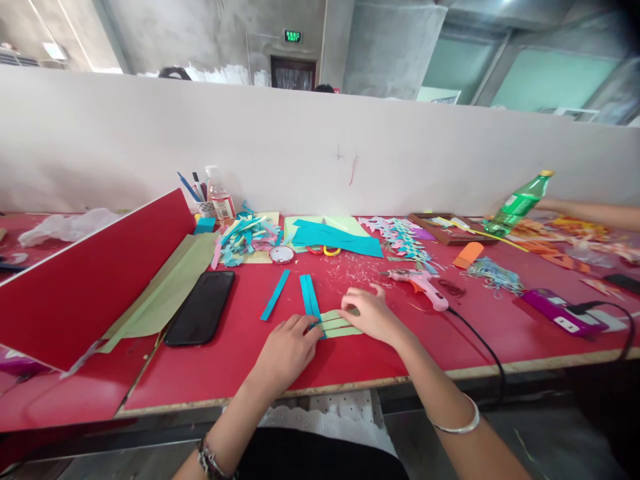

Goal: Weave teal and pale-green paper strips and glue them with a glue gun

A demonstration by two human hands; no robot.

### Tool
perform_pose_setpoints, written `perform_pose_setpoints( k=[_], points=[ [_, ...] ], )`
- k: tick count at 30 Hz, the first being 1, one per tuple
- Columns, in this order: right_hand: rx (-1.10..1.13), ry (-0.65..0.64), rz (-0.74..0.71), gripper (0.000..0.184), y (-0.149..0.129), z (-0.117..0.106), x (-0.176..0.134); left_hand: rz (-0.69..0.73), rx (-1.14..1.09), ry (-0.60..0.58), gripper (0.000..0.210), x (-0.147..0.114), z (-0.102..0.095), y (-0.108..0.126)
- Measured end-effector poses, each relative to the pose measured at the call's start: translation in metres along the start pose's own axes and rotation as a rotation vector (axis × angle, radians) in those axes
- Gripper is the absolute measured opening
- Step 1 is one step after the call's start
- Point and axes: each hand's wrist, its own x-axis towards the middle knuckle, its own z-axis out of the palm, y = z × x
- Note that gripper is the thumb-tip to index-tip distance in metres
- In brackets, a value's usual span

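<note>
Two blue paper strips (307,290) lie side by side, pointing away from me. Pale green paper strips (344,331) cross their near end, running off to the right. My left hand (287,347) has its fingers closed on the blue strips where the two colours meet, hiding part of the crossing. My right hand (373,313) is curled over the green strips with thumb and fingertips on them; its little finger sticks out. One separate blue paper strip (275,295) rests farther left on the red table (240,367).
A black phone (200,310) lies left, beside green paper sheets (160,297) and a red divider (100,273). Behind are paper scraps (245,237) and scissors (332,251). A pink glue gun (420,283) with a cord lies right. Another person's arm (590,212) reaches near a green bottle (517,207).
</note>
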Motion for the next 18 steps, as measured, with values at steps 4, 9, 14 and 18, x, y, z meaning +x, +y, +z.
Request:
perform_pose_setpoints(
  k=[4, 9, 14, 18],
  points=[
    [0.005, 0.007, -0.033, 0.018, 0.0018, 0.0002, 0.0029, 0.005, 0.01, 0.003, 0.021, 0.0, 0.0002, 0.0001],
    [0.01, -0.007, -0.032, 0.026, 0.0032, -0.0007, 0.0077, 0.011, 0.016, 0.006, 0.02, -0.0004, 0.002, 0.0],
    [-0.002, -0.005, -0.031, 0.027, 0.0059, 0.0015, 0.0066, 0.002, 0.004, -0.003, 0.02, 0.0002, 0.0012, 0.0005],
    [-0.04, 0.011, -0.03, 0.026, 0.0051, 0.0016, 0.006, -0.005, 0.011, -0.013, 0.021, 0.0, -0.0019, 0.002]
  ],
)
